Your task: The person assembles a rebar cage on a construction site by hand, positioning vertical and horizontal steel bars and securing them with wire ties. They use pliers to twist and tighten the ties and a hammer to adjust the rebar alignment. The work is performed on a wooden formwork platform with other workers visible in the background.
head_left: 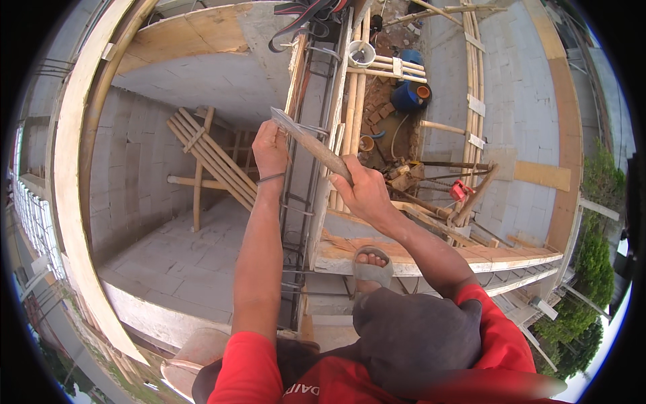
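Note:
My right hand (pixel 367 192) is closed round the wooden handle of a hammer (pixel 319 149). Its grey metal head lies at the upper left end, just above my left hand (pixel 270 148). The left fingers are curled closed beside the edge of an upright formwork board (pixel 296 77); whatever they pinch is hidden. Right of that board, steel reinforcing bars (pixel 301 195) with stirrups run along a narrow trough. The hammer crosses over this trough, and its head overlaps the left fingertips in the view.
My sandalled foot (pixel 371 269) stands on a beam's formwork. Deep block-walled spaces drop away on both sides. Bamboo poles (pixel 215 158) prop the left one. To the right are a blue drum (pixel 409 97), a white bucket (pixel 361 54) and a red object (pixel 461 190). Black-red straps (pixel 306 17) lie ahead.

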Motion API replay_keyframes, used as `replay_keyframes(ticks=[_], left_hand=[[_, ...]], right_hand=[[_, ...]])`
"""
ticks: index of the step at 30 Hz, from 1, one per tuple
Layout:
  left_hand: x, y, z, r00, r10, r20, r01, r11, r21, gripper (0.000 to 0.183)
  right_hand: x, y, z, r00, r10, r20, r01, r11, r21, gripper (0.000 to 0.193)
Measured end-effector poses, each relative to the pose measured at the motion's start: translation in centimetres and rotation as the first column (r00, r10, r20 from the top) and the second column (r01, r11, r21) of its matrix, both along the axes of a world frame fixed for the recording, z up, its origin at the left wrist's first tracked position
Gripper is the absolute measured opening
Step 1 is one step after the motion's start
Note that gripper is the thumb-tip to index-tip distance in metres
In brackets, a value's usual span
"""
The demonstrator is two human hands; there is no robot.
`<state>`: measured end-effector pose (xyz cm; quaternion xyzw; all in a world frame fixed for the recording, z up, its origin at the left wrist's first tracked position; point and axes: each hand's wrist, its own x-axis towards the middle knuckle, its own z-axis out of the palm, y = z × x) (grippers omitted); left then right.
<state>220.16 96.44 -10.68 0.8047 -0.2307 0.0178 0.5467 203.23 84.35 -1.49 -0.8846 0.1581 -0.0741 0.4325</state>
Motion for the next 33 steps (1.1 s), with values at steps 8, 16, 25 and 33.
replay_keyframes(ticks=[8,16,25,33], left_hand=[[0.5,0.3,-0.7,1.0,0.009,0.009,-0.009,1.0,0.017,0.01],[0.4,0.0,-1.0,1.0,0.023,-0.008,-0.023,1.0,-0.011,0.011],[0.6,0.0,-1.1,0.999,0.032,-0.029,-0.029,0.996,0.087,0.011],[0.7,0.1,-2.1,0.997,0.05,-0.055,-0.049,0.998,0.026,0.011]], right_hand=[[0.9,-0.1,0.0,0.994,0.009,-0.108,-0.014,0.999,-0.038,0.028],[1.3,-1.2,-1.5,0.985,0.03,-0.168,-0.043,0.997,-0.071,0.031],[1.9,-1.3,-0.9,0.966,0.028,-0.257,-0.045,0.997,-0.062,0.026],[2.0,-1.0,-1.3,0.973,0.049,-0.224,-0.048,0.999,0.009,0.03]])
